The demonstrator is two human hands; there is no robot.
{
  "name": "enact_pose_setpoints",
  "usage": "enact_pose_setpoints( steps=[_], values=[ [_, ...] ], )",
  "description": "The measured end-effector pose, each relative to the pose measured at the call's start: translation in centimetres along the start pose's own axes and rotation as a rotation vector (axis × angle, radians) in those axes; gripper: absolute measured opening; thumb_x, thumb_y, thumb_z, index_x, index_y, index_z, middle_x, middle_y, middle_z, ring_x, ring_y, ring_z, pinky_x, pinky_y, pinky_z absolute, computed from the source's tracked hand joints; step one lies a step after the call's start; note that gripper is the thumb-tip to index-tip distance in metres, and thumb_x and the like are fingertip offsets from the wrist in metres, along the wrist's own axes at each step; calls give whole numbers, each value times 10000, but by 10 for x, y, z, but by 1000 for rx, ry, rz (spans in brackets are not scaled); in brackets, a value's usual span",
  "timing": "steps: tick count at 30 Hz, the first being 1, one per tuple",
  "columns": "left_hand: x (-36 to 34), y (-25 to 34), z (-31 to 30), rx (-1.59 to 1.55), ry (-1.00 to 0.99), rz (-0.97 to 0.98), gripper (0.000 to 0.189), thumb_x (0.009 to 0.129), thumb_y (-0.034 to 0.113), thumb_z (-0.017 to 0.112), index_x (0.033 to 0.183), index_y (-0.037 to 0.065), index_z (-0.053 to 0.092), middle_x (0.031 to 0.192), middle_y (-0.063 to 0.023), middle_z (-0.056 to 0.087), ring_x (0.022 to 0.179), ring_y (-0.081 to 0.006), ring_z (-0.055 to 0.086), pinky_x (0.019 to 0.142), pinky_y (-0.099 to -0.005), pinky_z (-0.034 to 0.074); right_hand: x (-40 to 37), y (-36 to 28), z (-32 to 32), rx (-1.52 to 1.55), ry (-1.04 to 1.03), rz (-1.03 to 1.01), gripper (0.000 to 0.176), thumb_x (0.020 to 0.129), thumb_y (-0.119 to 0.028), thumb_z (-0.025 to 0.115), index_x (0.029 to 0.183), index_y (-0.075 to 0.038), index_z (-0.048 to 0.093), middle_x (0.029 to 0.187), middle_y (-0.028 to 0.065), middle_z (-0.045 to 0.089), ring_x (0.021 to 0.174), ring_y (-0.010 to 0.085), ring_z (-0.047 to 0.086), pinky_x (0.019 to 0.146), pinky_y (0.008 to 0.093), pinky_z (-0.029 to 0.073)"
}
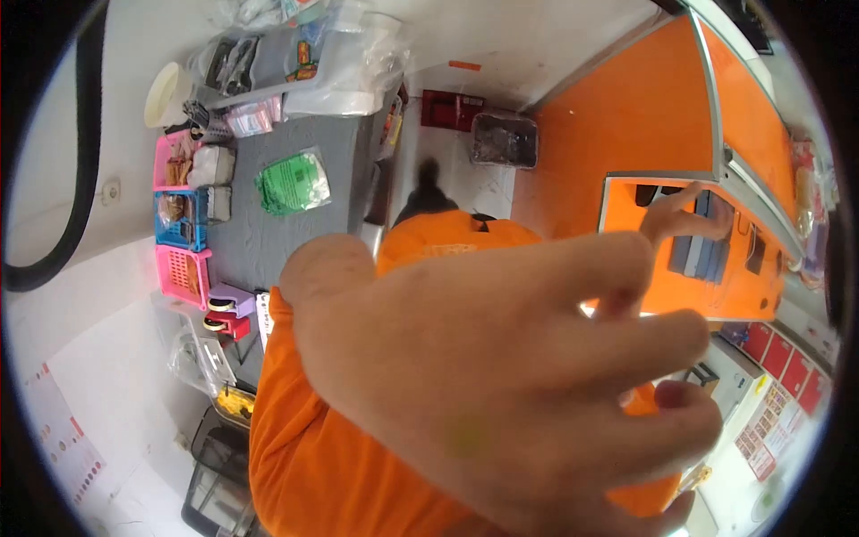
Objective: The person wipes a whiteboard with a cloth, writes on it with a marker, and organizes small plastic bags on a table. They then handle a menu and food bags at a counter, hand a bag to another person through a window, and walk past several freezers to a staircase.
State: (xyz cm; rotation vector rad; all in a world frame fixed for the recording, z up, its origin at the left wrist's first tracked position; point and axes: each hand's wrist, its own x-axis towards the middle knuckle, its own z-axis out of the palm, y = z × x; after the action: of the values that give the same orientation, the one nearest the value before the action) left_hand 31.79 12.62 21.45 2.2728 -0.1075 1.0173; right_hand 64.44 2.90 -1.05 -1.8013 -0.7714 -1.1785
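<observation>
My left hand [510, 358] fills the middle of my view, very near the head camera, with its fingers parted and loosely bent, so I read it as released. Its palm faces away from me. An orange sleeve [291, 430] runs up to that arm from the lower left.

Farther off, on the right side of the view, I have my right hand [684, 217] at the opening of the orange cabinet [631, 98]. Its fingers are spread rather than clenched, beside the blue-gray stack [702, 246] inside that opening; I cannot tell from here whether they touch it.

On the left I see the gray desk [277, 237]. A green packet [295, 183] lies flat on it, well apart from both hands. Along the wall side of the desk sit 2 pink baskets [183, 275] with 1 blue basket [182, 234] between them, and just past the nearer pink one, 2 tape dispensers, 1 purple [234, 301] and 1 red [234, 325]. A bin [505, 140] stands on the floor [456, 179] near the cabinet.
</observation>
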Motion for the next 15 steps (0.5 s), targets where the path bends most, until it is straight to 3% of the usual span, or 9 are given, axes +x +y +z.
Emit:
enact_pose_setpoints(
  steps=[2,5,6,9,10,11,12,13,15],
  values=[
    [2,3,-10,53,28,-129,154,565,85,667,681,185,651,680,-1,570,646,-159,521,564,-277,367,-25,4,-1,-42,-131,-200,404,802,-228,681,982,-16,387,1042,185,405,978,326,385,815,502,291],
    [-29,-11,-32,155,-59,-239,209,669,168,729,846,211,627,768,15,539,643,-166,481,567,-305,338,-99,57,0,-238,-383,159,390,854,-294,599,1026,-6,400,1027,195,420,979,354,399,817,508,322],
    [-61,-26,-28,69,246,-139,404,725,270,716,1052,287,478,846,5,460,671,-178,456,581,-308,318,-125,79,-2,-288,-419,311,405,871,-322,567,1057,1,409,1049,207,427,1011,370,400,840,520,331],
    [-134,-41,-70,110,509,-131,707,698,379,782,1253,235,368,886,-97,510,717,-211,496,589,-313,392,-195,123,-35,-695,-494,503,473,899,-425,481,1186,-56,410,1174,201,414,1082,351,404,846,483,358],
    [-162,-35,-72,110,553,-252,671,728,362,758,1248,196,366,863,-97,513,713,-212,493,602,-314,397,-208,124,-43,-801,-556,628,492,905,-455,449,1223,-81,403,1220,189,401,1117,351,394,864,486,356],
    [-186,-26,-68,109,591,-376,637,758,345,733,1242,158,364,839,-97,516,709,-212,490,615,-314,403,-212,123,-45,-801,-545,626,492,905,-455,449,1223,-81,403,1220,189,401,1117,351,394,864,486,356],
    [-204,-13,-65,103,591,-373,637,758,345,733,1242,158,364,839,-97,516,709,-212,490,615,-314,403,-218,120,-52,-900,-667,575,487,907,-467,431,1236,-109,405,1242,167,397,1132,338,390,879,474,355],
    [-220,3,-64,149,605,-517,589,778,319,711,1222,123,377,810,-89,511,708,-205,486,627,-313,403,-223,117,-65,-1004,-797,524,482,910,-480,413,1248,-137,408,1265,145,392,1147,325,386,893,463,353],
    [-254,29,-66,197,619,-664,543,798,294,688,1203,89,390,780,-81,505,707,-197,483,639,-312,404,-214,113,-69,-965,-739,510,484,910,-484,402,1256,-146,408,1284,127,389,1164,312,380,908,462,347]
  ],
)
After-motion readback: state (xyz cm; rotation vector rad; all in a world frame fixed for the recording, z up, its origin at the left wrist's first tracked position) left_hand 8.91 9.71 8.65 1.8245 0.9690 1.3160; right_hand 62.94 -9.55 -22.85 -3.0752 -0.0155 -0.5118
